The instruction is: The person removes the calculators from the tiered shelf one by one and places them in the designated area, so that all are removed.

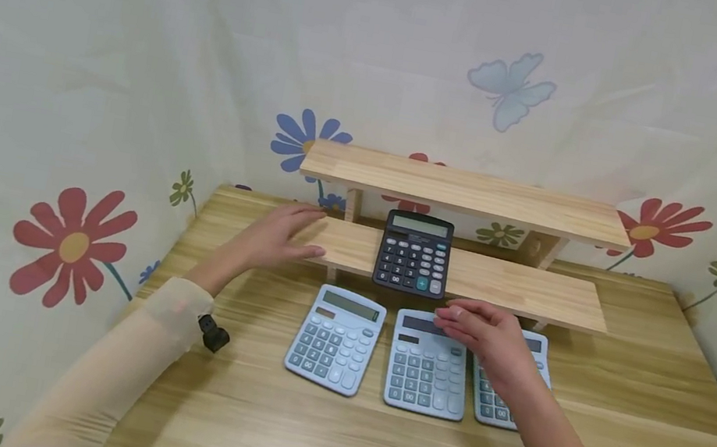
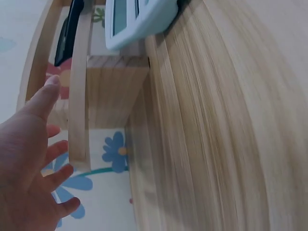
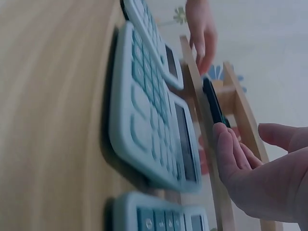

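Note:
A black calculator (image 1: pixel 414 255) lies on the lower board of a two-tier wooden shelf (image 1: pixel 518 288), its front edge at the board's edge. My left hand (image 1: pixel 276 237) is at the left end of that board, fingers spread and holding nothing. In the left wrist view its thumb (image 2: pixel 44 98) points towards the black calculator. My right hand (image 1: pixel 489 337) hovers over the top of the middle light-blue calculator (image 1: pixel 427 373), fingers extended together and no object in its grasp. Its fingertips (image 3: pixel 222 137) appear close to the black calculator's end in the right wrist view.
Another light-blue calculator (image 1: pixel 335 340) lies to the left on the wooden table (image 1: pixel 295 434). A third light-blue calculator (image 1: pixel 493 404) lies at the right, partly hidden by my right hand and forearm. The shelf's upper board (image 1: pixel 464 190) overhangs behind; a flowered curtain (image 1: pixel 388 46) surrounds the table.

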`<state>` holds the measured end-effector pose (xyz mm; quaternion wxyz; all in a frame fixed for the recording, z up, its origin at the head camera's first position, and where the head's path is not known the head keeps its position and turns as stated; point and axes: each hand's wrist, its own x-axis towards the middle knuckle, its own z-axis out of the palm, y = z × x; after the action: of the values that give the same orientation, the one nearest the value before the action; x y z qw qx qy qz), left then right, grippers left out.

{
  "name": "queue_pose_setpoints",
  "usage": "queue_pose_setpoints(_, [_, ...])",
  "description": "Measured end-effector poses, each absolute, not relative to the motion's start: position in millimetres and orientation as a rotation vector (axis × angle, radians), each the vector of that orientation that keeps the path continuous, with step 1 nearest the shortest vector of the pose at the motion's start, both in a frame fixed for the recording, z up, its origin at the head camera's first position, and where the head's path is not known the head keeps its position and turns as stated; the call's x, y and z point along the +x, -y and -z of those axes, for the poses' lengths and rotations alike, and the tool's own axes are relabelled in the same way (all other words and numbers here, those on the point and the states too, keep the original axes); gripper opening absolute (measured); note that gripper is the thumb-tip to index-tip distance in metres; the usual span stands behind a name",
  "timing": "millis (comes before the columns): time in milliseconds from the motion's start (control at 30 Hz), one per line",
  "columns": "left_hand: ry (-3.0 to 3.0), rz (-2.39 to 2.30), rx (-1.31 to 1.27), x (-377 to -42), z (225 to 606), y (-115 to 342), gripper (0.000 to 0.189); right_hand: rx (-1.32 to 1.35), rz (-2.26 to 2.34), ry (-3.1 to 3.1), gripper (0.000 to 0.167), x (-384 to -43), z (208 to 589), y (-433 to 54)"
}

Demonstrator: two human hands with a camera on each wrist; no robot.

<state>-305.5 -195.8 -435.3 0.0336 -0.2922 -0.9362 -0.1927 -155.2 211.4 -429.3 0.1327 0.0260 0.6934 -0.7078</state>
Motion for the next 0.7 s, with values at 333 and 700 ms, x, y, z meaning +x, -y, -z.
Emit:
queue_pose_setpoints(333, [2.967, 0.665, -0.826, -316, 441, 217, 0.101, 0.214, 2.067, -1.975, 0.048, -169, 429, -221])
queue_pose_setpoints(700, [3.005, 0.833, -0.73, -316, 439, 222, 0.102, 0.219, 2.06, -1.913, 0.047, -179, 431, -209])
